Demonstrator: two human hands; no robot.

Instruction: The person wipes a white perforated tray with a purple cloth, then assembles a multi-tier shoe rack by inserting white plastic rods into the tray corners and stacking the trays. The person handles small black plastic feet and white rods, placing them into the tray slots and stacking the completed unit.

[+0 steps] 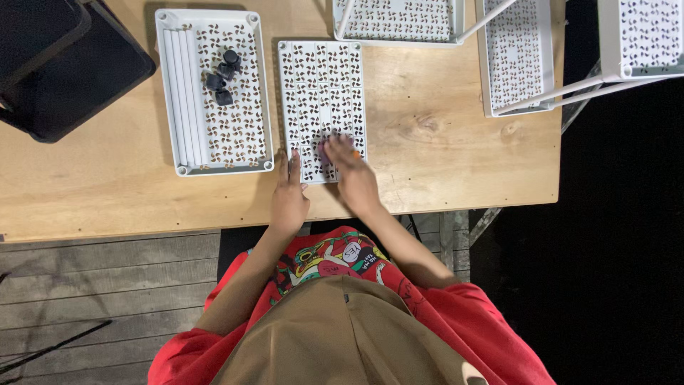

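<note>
- Fingers of the right hand [354,178] pinch together on a small purple-and-orange piece [324,152], pressed to the lower part of the white perforated panel [322,93].
- Left hand [288,196] lies flat, fingers together, at that panel's lower left corner.
- Panel rests on the wooden table [442,150], mid-front.
- Just left, a white tray [214,93] holds black knobs [223,77].
- More perforated panels [514,57] lie beyond.

White panel [322,107] and white tray [214,91], both perforated with a brown pinwheel pattern, on a light wood-grain table [442,142]; black knobs [223,77] in the tray; black case [64,64] far left; red printed shirt [335,260].
</note>
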